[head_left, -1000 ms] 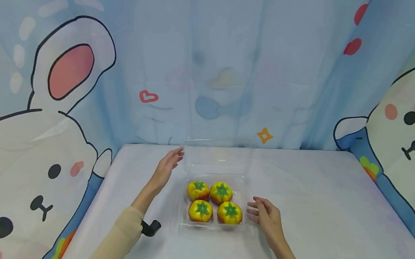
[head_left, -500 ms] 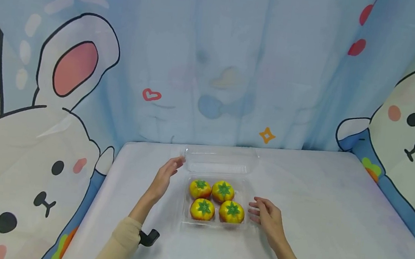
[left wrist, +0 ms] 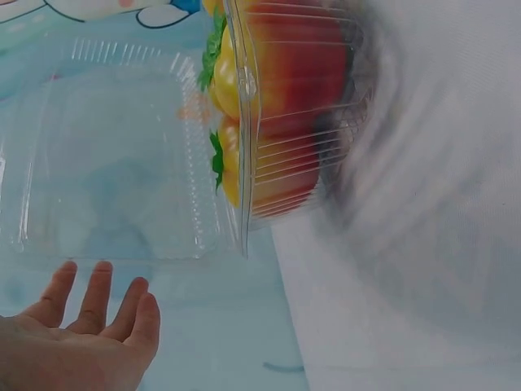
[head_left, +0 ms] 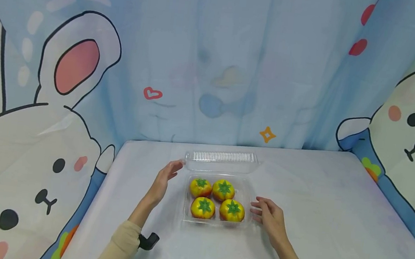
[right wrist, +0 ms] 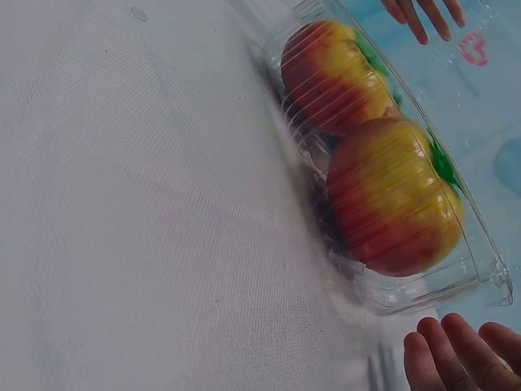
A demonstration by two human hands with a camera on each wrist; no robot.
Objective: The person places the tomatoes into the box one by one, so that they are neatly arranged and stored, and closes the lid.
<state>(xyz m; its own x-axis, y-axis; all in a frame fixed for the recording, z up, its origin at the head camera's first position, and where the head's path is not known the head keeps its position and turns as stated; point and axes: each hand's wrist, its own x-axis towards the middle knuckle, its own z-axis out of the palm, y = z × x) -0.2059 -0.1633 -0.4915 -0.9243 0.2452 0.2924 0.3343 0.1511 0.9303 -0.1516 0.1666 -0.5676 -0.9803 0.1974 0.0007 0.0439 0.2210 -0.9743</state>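
Note:
A clear plastic clamshell box (head_left: 186, 217) stands on the white-covered table, its hinged lid (head_left: 222, 165) tilted back behind it. Inside sit several round yellow-and-red fruits (head_left: 203, 208) with green star-shaped tops, like persimmons. My left hand (head_left: 162, 180) reaches up to the lid's left edge, fingers extended. In the left wrist view those fingertips (left wrist: 101, 267) are at the lid's rim; whether they touch it I cannot tell. Just right of the box is my right hand (head_left: 271, 220), fingers loosely bent and holding nothing. The right wrist view has its fingertips (right wrist: 457, 322) near the box corner.
Behind the table's far edge hangs a light blue curtain (head_left: 234, 64) printed with cartoon animals. White cloth (head_left: 321, 211) covers the tabletop around the box. Each forearm carries a black wrist camera (head_left: 148, 241).
The lid has tilted further back, so its ribbed side now shows. My left hand has come slightly down and nearer along with it. My right hand stays almost in place beside the box.

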